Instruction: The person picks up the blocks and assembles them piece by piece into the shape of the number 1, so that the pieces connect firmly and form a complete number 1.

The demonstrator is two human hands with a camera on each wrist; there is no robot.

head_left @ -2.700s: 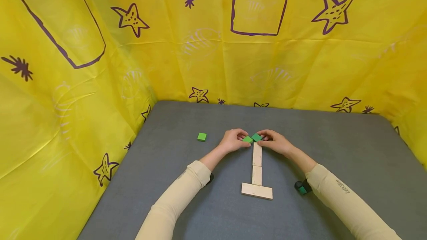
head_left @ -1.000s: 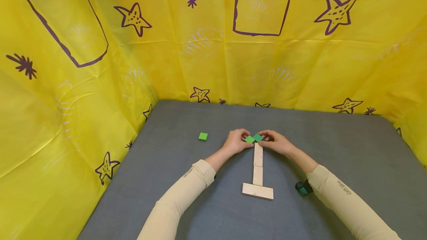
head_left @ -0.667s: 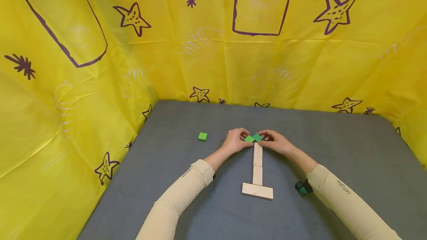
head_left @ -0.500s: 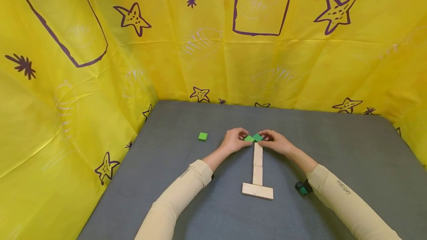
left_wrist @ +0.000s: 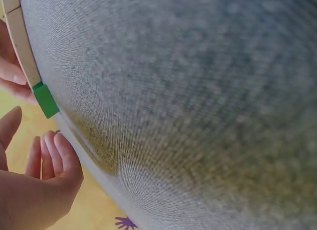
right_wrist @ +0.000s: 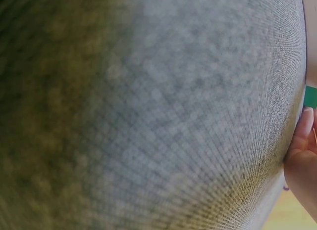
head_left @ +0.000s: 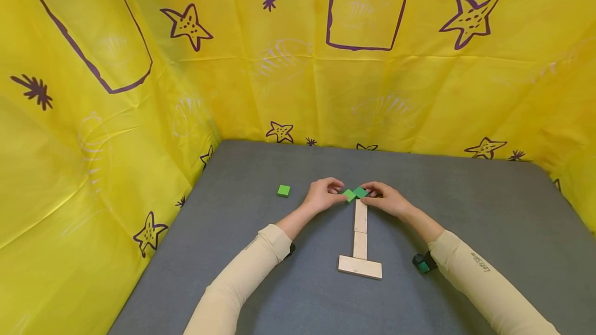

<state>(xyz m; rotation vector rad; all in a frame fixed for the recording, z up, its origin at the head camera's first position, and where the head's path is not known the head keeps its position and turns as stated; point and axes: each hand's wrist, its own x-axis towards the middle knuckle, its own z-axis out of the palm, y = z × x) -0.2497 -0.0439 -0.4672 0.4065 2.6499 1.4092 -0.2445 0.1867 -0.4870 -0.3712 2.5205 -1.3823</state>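
Observation:
In the head view, a light green square block point(head_left: 349, 196) and a darker green block point(head_left: 360, 193) sit turned cornerwise at the far end of a line of pale wooden blocks point(head_left: 360, 216). My left hand point(head_left: 323, 194) is beside the light green one, thumb and fingers spread apart. The left wrist view shows a gap between that hand point(left_wrist: 47, 183) and a green block point(left_wrist: 46, 100). With thumb and fingers, my right hand point(head_left: 385, 199) pinches the darker block. Only part of the right hand point(right_wrist: 303, 156) shows in the right wrist view, fingertips against green.
Another light green block point(head_left: 283, 191) lies to the left of the hands. A pale wooden plank point(head_left: 360, 267) lies crosswise at the line's near end. Yellow patterned cloth point(head_left: 298, 87) rises behind and left of the grey tabletop point(head_left: 242, 180).
My left fingers have let go of the light green block and drawn back a little to the left. The right hand stays at the darker block.

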